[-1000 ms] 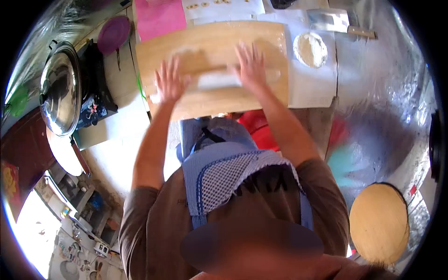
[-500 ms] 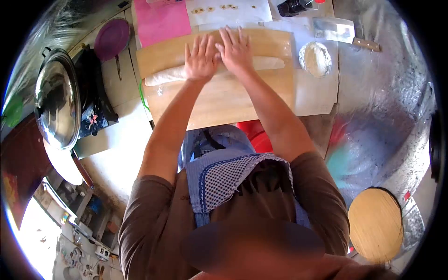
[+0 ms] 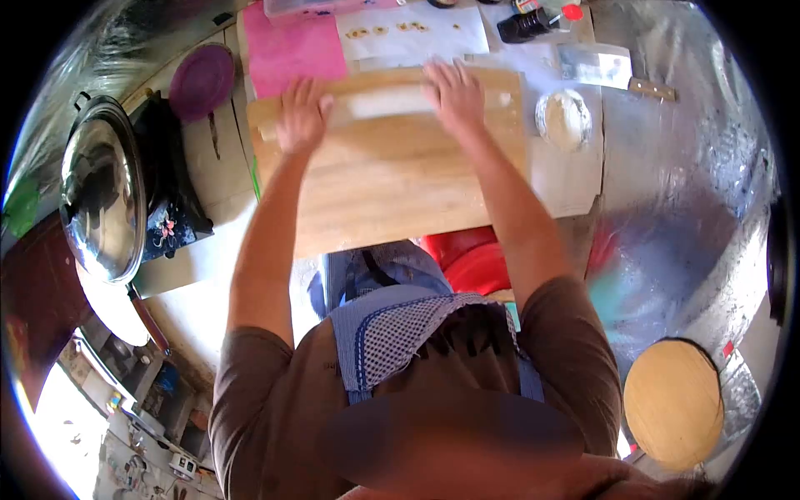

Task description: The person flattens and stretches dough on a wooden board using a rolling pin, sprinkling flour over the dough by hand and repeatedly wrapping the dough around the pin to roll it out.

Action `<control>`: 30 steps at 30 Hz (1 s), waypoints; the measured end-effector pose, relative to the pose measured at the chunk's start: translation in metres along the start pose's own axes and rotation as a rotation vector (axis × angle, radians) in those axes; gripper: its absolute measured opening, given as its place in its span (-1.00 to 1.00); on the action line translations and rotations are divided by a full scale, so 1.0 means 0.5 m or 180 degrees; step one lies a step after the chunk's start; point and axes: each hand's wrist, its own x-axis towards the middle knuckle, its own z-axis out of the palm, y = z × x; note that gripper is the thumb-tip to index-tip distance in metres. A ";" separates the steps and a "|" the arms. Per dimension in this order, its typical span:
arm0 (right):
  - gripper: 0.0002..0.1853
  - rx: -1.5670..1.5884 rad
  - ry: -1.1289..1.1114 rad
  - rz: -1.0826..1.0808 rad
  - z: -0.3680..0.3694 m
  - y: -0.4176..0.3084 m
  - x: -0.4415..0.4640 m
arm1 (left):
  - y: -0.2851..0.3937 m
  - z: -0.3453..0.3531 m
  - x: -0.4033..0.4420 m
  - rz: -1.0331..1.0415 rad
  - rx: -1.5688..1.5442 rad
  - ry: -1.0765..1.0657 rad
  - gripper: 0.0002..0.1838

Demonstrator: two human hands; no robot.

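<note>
A long pale roll of dough lies crosswise near the far edge of a wooden board, slightly blurred. My left hand rests on its left part, palm down with fingers stretched forward. Toward the roll's right end, my right hand presses on it in the same flat way. Both palms hide the dough beneath them, and a bare stretch of the roll shows between them.
Right of the board are a bowl of flour, a cleaver and a dark bottle. A pink sheet lies behind the board. At left stand a lidded pan and a purple plate. A red basin sits below.
My hands have moved apart, the left one leftward and the right one rightward along the roll. The dough has shifted toward the board's far edge.
</note>
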 end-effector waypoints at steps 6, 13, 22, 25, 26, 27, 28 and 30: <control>-0.28 0.0466 -0.0474 -0.0219 -0.026 0.027 0.032 | -0.007 -0.070 -0.009 0.0452 -0.0111 -0.0343 -0.40; -0.30 -0.0290 -0.0598 -0.0544 -0.037 -0.032 -0.277 | 0.038 -0.047 -0.325 0.0587 0.1223 -0.0968 -0.19; -0.18 0.0419 -0.0926 0.0040 -0.106 -0.097 -0.283 | 0.133 -0.112 -0.323 0.0188 0.0303 -0.0794 -0.19; -0.21 0.0471 -0.0780 -0.0020 -0.091 -0.025 -0.222 | 0.127 -0.133 -0.284 0.0440 0.0543 -0.0970 -0.31; -0.22 0.0631 -0.0685 -0.0137 -0.091 0.010 -0.221 | 0.128 -0.132 -0.296 0.0438 0.0445 -0.0979 -0.33; -0.21 0.0503 -0.0377 0.0219 -0.054 0.076 -0.226 | 0.131 -0.136 -0.313 0.0417 0.0351 -0.1039 -0.35; -0.21 0.0383 -0.0075 0.0590 -0.009 0.140 -0.224 | 0.135 -0.135 -0.323 0.0387 0.0351 -0.1097 -0.35; -0.19 -0.0166 -0.0272 0.0708 0.029 0.189 -0.183 | 0.145 -0.139 -0.339 0.0342 0.0128 -0.0933 -0.38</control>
